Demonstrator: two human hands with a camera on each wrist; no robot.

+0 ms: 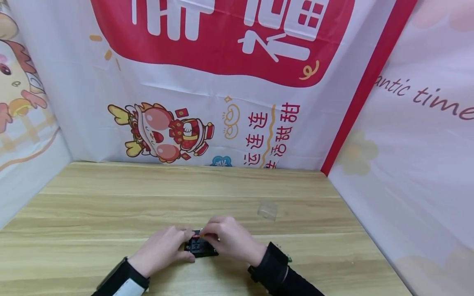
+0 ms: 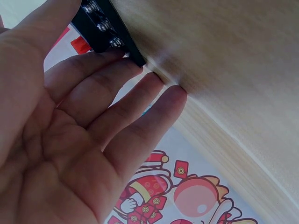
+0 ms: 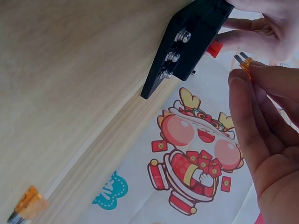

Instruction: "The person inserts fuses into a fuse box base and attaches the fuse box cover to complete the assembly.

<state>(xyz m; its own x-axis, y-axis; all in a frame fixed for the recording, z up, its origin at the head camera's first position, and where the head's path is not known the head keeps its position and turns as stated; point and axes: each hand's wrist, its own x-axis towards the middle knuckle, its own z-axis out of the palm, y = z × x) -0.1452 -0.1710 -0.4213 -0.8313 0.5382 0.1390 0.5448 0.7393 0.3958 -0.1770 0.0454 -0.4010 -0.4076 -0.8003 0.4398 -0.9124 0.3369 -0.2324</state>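
Observation:
A black fuse block (image 1: 201, 249) with silver screw terminals lies on the table in the head view. My left hand (image 1: 163, 248) grips it by its left end, thumb on the near side and fingers on the far side. In the right wrist view a red piece (image 3: 215, 49), perhaps a fuse, sticks out of the fuse block (image 3: 201, 35). My right hand (image 1: 233, 241) pinches an orange blade fuse (image 3: 246, 66) between thumb and fingertips, its two metal prongs toward the block and apart from it in that view.
A clear plastic cover (image 1: 267, 210) sits on the wooden table behind my right hand. Small green items (image 1: 289, 259) show partly behind the right wrist band. An orange translucent piece (image 3: 29, 205) with a grey end lies low in the right wrist view. Printed cloth walls surround the table.

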